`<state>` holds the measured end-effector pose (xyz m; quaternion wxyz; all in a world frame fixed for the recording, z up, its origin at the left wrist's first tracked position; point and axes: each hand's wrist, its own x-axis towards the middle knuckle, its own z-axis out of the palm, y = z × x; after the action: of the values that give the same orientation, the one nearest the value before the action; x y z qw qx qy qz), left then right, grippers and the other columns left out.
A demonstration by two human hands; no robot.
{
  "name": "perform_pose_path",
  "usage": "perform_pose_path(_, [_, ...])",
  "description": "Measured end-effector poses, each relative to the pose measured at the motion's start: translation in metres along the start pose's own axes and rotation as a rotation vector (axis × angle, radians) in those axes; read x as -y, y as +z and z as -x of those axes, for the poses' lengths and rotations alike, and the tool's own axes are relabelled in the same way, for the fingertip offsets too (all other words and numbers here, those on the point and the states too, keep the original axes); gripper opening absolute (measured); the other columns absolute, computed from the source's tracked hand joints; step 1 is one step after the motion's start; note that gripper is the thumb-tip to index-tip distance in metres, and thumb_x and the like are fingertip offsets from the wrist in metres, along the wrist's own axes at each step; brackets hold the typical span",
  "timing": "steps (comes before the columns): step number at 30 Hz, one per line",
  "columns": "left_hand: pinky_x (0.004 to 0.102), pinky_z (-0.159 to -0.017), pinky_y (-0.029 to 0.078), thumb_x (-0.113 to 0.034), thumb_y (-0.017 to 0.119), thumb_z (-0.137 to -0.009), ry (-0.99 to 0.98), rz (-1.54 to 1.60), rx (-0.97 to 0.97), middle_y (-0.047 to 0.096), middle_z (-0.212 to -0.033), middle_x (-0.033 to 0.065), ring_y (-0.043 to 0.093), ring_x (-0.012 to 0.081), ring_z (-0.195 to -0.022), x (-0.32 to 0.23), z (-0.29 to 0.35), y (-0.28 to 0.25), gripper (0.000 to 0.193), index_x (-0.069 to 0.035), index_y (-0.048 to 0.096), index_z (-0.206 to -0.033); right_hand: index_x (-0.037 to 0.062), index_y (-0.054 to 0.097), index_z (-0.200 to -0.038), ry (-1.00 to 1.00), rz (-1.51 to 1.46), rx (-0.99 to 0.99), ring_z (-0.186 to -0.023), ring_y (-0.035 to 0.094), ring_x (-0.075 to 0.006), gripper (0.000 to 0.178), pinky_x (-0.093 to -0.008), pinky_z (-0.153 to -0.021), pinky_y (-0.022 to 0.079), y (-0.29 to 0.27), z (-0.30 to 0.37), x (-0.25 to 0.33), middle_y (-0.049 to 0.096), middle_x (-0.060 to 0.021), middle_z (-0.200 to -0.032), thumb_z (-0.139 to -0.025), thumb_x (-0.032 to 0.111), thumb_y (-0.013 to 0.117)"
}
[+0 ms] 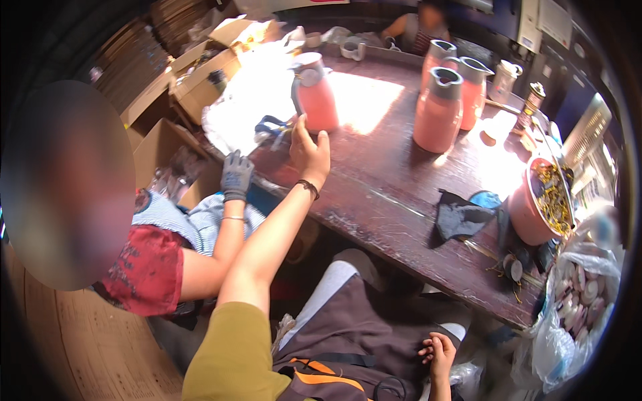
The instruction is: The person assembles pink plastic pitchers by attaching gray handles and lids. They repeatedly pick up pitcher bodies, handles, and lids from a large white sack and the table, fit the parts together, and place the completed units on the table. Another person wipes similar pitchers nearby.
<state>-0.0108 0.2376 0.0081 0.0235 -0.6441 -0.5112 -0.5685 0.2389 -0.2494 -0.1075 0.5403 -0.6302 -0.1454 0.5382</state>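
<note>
Coral jug (319, 103), dark-handled, upright toward the left end of the table (374, 167); tabletop separates it from three jugs (438, 120). Near edge passes under the left forearm (267, 247). Left hand (311, 155): thumb and finger parted at the jug's base, contact unclear. Right hand (440, 357): curled; grip cannot be told.

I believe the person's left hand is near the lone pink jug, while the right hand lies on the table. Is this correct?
Not quite: the head view shows the right hand by the lap, not on the table. The left hand is near the lone pink jug.
</note>
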Motion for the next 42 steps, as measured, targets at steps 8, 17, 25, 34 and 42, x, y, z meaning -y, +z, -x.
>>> perform_pose_path(8, [0.0499,-0.101,0.035,-0.033,0.063,-0.083,0.487,0.011,0.522,0.043,-0.135,0.027,0.045,0.0397,-0.125,-0.167,-0.035,0.114,0.061,-0.012,0.042,-0.137,-0.0006,0.057,-0.108,0.066,-0.059,-0.041,-0.049,0.063,-0.0186,0.024,-0.0224,-0.033,0.041,-0.009,-0.015,0.006,0.065,-0.0129,-0.077,-0.096,0.019,0.05])
perform_pose_path(17, [0.0453,-0.097,0.038,-0.063,0.061,-0.071,0.154,-0.296,0.792,0.052,-0.129,0.0234,0.053,0.0339,-0.117,-0.205,-0.078,0.174,0.064,-0.017,0.066,-0.116,-0.0037,0.059,-0.103,-0.27,0.13,-0.097,-0.057,0.057,-0.0091,0.015,-0.0225,-0.051,0.05,0.02,-0.017,-0.019,0.063,-0.0077,-0.076,-0.092,0.006,0.055])
perform_pose_path(25, [0.0377,-0.089,0.049,-0.069,0.062,-0.067,0.014,-0.211,0.797,0.057,-0.119,0.0217,0.059,0.0331,-0.108,-0.16,-0.074,0.102,0.075,-0.007,0.068,-0.11,0.0001,0.058,-0.105,-0.189,0.074,-0.015,-0.055,0.06,-0.0109,0.016,-0.0186,-0.043,0.041,0.014,-0.012,-0.008,0.065,-0.008,-0.079,-0.094,0.011,0.054])
perform_pose_path(34, [0.0368,-0.094,0.045,-0.048,0.068,-0.065,0.044,0.074,0.709,0.051,-0.124,0.025,0.054,0.0342,-0.112,-0.13,-0.052,-0.022,0.048,-0.006,0.073,-0.088,-0.0006,0.061,-0.112,0.081,0.442,-0.54,-0.076,0.062,-0.022,0.027,-0.031,-0.065,0.051,-0.152,0.074,-0.085,0.065,-0.0102,-0.09,-0.093,0.017,0.053])
perform_pose_path(42, [0.0318,-0.091,0.043,-0.041,0.071,-0.079,0.215,0.334,1.129,0.055,-0.118,0.0156,0.056,0.026,-0.107,-0.168,0.003,-0.169,0.042,0.0,0.069,-0.073,0.0089,0.059,-0.122,0.425,0.047,-0.487,-0.104,0.055,-0.0242,0.04,-0.0328,-0.087,0.048,-0.192,0.124,-0.149,0.054,-0.0159,-0.124,-0.094,0.038,0.053])
